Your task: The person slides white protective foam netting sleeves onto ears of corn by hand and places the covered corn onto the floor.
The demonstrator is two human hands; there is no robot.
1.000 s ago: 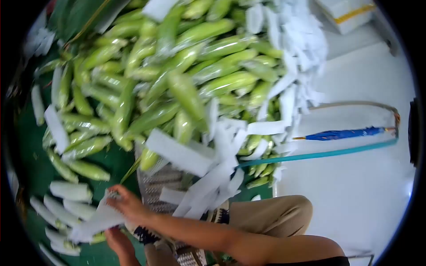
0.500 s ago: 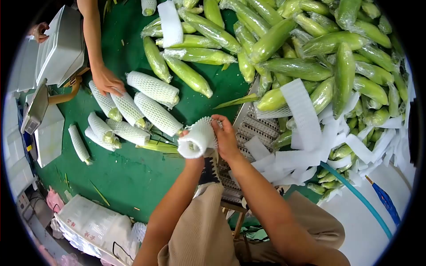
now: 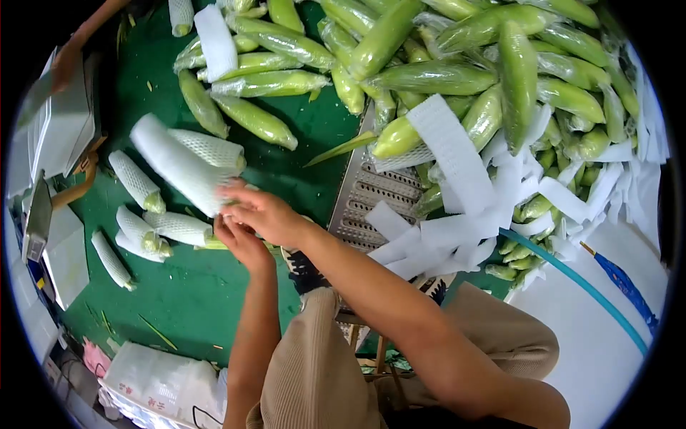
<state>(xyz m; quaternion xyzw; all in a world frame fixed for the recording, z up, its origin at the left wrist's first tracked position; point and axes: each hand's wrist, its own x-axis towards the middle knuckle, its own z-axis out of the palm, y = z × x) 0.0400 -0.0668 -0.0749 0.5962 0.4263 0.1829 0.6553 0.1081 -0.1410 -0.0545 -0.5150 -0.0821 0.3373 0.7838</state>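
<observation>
A long white foam-net sleeve (image 3: 175,164), smeared by motion, stretches up and left from my hands over the green floor. Whether an ear of corn is inside it is hidden. My right hand (image 3: 264,216) pinches the sleeve's lower end from above. Just below, my left hand (image 3: 246,243) has its fingers curled at the same end. Beside the sleeve lie several net-wrapped ears of corn, among them one behind it (image 3: 214,151), one to its left (image 3: 136,180) and one close to my left hand (image 3: 179,227).
Film-wrapped green corn (image 3: 436,77) is heaped at upper right. Loose foam strips (image 3: 450,154) lie by a perforated metal plate (image 3: 375,193). A blue hose (image 3: 572,307) runs at right. White boxes (image 3: 61,129) and another person's blurred arm (image 3: 89,25) are at left.
My hands have moved left with the foam-net sleeve, which now extends away from them. The other person's hand has left the wrapped corn and withdrawn to the upper left. The view has shifted.
</observation>
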